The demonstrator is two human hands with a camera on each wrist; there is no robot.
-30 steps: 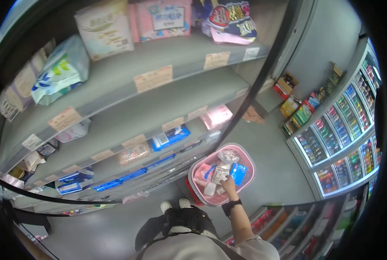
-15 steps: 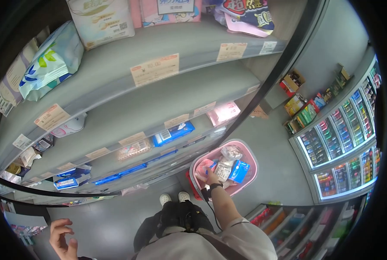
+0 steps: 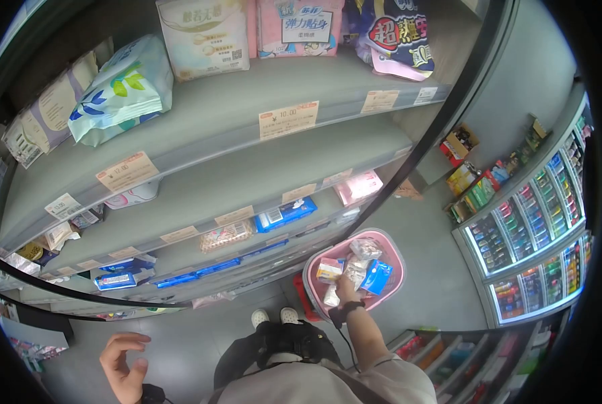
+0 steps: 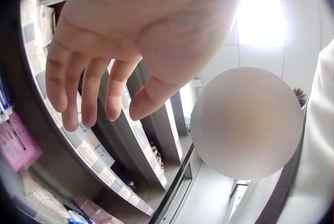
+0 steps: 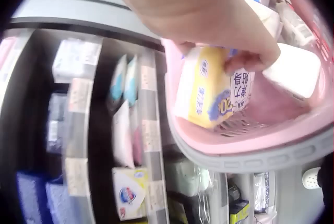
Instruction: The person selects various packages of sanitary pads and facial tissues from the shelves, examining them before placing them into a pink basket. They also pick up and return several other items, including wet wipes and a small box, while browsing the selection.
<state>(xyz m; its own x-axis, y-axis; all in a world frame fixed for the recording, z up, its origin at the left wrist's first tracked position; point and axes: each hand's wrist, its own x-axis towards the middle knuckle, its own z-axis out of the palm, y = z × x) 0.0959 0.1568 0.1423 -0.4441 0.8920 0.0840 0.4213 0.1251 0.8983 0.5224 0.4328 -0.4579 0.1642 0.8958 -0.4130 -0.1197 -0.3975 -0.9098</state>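
Observation:
My right hand (image 3: 346,289) reaches down into a pink basket (image 3: 394,296) on the floor. In the right wrist view its curled fingers (image 5: 242,62) grip the edge of a soft, yellow-and-white pack of sanitary pads (image 5: 204,91), at the basket's near wall. A blue pack (image 3: 378,277), a clear-wrapped pack (image 3: 366,250) and a white pack (image 5: 295,70) lie beside it. Over at the lower left, my left hand (image 3: 122,363) is raised with nothing in it. Its fingers (image 4: 90,91) hang loosely bent in the left wrist view.
Shelves with price tags rise in front, carrying a mint-green pack (image 3: 122,91), a pink pack (image 3: 299,30) and a blue pack (image 3: 286,215). Lit drink shelves (image 3: 530,222) stand at the right. A red base (image 3: 306,296) shows beside the basket.
The left hand has come into view at lower left. My right hand shifts within the basket; a yellow-and-white pack face shows at its left, where pink packaging was visible before.

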